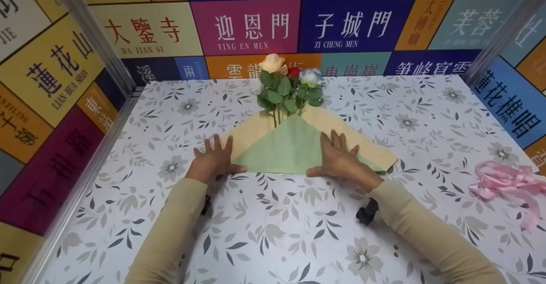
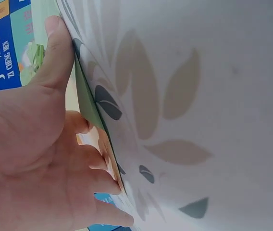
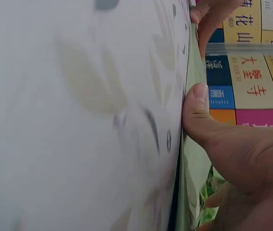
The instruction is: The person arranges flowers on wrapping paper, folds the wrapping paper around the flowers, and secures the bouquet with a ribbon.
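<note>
A folded wrapping paper (image 1: 279,152), green in front with cream flaps at both sides, lies flat with its straight fold toward me. Three flowers stick out of its top: a peach rose (image 1: 272,64), a small red flower (image 1: 293,72) and a pale blue flower (image 1: 311,77). Their lower stems are hidden under the green fold. My left hand (image 1: 212,159) rests spread at the paper's left corner, its thumb along the front fold. With fingers extended, my right hand (image 1: 344,160) presses on the right half, its thumb (image 3: 197,103) at the front edge.
On the right side of the table lies a loose pink ribbon (image 1: 507,181). A white leaf-patterned cloth (image 1: 290,224) covers the table. Colourful panels with printed characters (image 1: 245,26) stand behind and at both sides. Each wrist wears a black strap piece (image 1: 367,211).
</note>
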A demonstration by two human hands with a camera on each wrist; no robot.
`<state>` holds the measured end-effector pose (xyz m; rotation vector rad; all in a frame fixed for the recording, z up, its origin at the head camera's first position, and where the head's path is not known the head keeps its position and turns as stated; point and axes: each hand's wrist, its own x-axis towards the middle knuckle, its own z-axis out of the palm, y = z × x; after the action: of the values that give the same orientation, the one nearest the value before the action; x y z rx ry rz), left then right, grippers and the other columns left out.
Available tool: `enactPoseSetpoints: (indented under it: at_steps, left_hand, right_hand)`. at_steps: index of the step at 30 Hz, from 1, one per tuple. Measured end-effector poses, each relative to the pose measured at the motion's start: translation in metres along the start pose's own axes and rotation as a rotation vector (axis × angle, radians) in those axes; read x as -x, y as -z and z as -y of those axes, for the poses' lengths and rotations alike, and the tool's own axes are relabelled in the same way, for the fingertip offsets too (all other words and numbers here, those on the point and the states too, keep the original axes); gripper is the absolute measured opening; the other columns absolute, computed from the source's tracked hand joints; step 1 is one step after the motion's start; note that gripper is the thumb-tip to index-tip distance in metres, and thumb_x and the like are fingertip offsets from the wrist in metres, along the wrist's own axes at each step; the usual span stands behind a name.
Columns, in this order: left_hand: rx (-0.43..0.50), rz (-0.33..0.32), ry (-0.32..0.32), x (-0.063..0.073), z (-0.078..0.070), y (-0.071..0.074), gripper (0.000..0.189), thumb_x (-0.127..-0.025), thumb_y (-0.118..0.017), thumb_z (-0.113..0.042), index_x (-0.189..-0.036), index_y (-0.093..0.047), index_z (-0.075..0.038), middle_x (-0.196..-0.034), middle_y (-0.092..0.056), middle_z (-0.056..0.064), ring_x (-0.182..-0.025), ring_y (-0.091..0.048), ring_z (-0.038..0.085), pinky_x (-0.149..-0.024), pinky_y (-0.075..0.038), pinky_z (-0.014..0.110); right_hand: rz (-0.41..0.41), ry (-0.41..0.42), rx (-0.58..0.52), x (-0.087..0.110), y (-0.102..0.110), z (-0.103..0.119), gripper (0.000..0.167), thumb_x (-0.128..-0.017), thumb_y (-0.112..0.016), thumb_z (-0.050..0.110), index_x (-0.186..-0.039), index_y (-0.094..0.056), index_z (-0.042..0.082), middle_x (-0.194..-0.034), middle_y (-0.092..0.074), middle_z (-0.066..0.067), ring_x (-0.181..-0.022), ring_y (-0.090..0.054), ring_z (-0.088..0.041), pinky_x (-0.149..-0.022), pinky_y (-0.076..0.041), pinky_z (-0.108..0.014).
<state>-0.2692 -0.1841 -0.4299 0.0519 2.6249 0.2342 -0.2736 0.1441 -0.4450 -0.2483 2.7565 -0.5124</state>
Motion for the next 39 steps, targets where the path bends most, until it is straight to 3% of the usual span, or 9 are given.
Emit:
enactPoseSetpoints:
  at_steps: [12, 20, 27, 31, 35, 39]
  left_hand:
    - [0.029, -0.022, -0.038, -0.001, 0.006, -0.004, 0.106, -0.092, -0.059, -0.062, -0.161, 0.001, -0.009, -0.163, 0.01, 0.034, -0.15, 0.008, 0.056, -0.116, -0.008, 0.076]
    - [0.01, -0.022, -0.022, -0.002, 0.004, -0.004, 0.107, -0.091, -0.059, -0.063, -0.161, 0.001, -0.008, -0.163, 0.008, 0.035, -0.15, 0.005, 0.056, -0.115, -0.011, 0.076]
    - [-0.014, -0.097, -0.016, -0.001, -0.004, -0.004, 0.109, -0.086, -0.067, -0.062, -0.161, -0.01, -0.008, -0.162, -0.005, 0.036, -0.148, -0.009, 0.059, -0.112, -0.026, 0.073]
    - [0.019, -0.126, -0.014, 0.0, -0.007, -0.005, 0.109, -0.084, -0.073, -0.057, -0.16, -0.016, -0.005, -0.159, -0.021, 0.037, -0.145, -0.023, 0.057, -0.113, -0.03, 0.068]
    - [0.129, -0.169, -0.021, 0.002, -0.007, -0.003, 0.11, -0.082, -0.079, -0.05, -0.16, -0.017, -0.004, -0.153, -0.032, 0.035, -0.141, -0.033, 0.051, -0.114, -0.031, 0.064]
    - [0.293, -0.233, -0.029, 0.005, -0.003, -0.001, 0.111, -0.082, -0.081, -0.043, -0.16, -0.014, -0.003, -0.153, -0.031, 0.035, -0.14, -0.035, 0.049, -0.115, -0.035, 0.059]
  right_hand:
    - [0.028, -0.095, 0.012, 0.021, 0.03, -0.08, 0.135, -0.074, -0.08, 0.063, -0.158, 0.003, -0.003, -0.159, 0.011, -0.04, -0.145, 0.012, -0.062, -0.103, 0.006, -0.086]
    - [0.04, -0.122, 0.06, 0.036, 0.046, -0.119, 0.132, -0.075, -0.077, 0.065, -0.154, -0.003, -0.012, -0.154, -0.001, -0.046, -0.141, -0.001, -0.067, -0.101, -0.009, -0.088]
    - [0.011, -0.129, 0.118, 0.041, 0.047, -0.11, 0.131, -0.074, -0.079, 0.062, -0.154, -0.007, -0.012, -0.154, -0.008, -0.046, -0.14, -0.007, -0.066, -0.099, -0.004, -0.09]
    - [-0.006, -0.106, 0.167, 0.046, 0.046, -0.095, 0.121, -0.077, -0.081, 0.052, -0.154, -0.012, -0.011, -0.153, -0.015, -0.045, -0.141, -0.01, -0.066, -0.1, -0.005, -0.089]
    - [-0.024, -0.032, 0.181, 0.049, 0.046, -0.076, 0.103, -0.08, -0.081, 0.033, -0.153, -0.022, -0.009, -0.154, -0.018, -0.042, -0.143, -0.008, -0.065, -0.104, -0.004, -0.087]
    - [-0.028, 0.05, 0.15, 0.052, 0.042, -0.055, 0.091, -0.079, -0.077, 0.014, -0.154, -0.028, -0.004, -0.158, -0.017, -0.039, -0.146, -0.003, -0.064, -0.107, 0.001, -0.084]
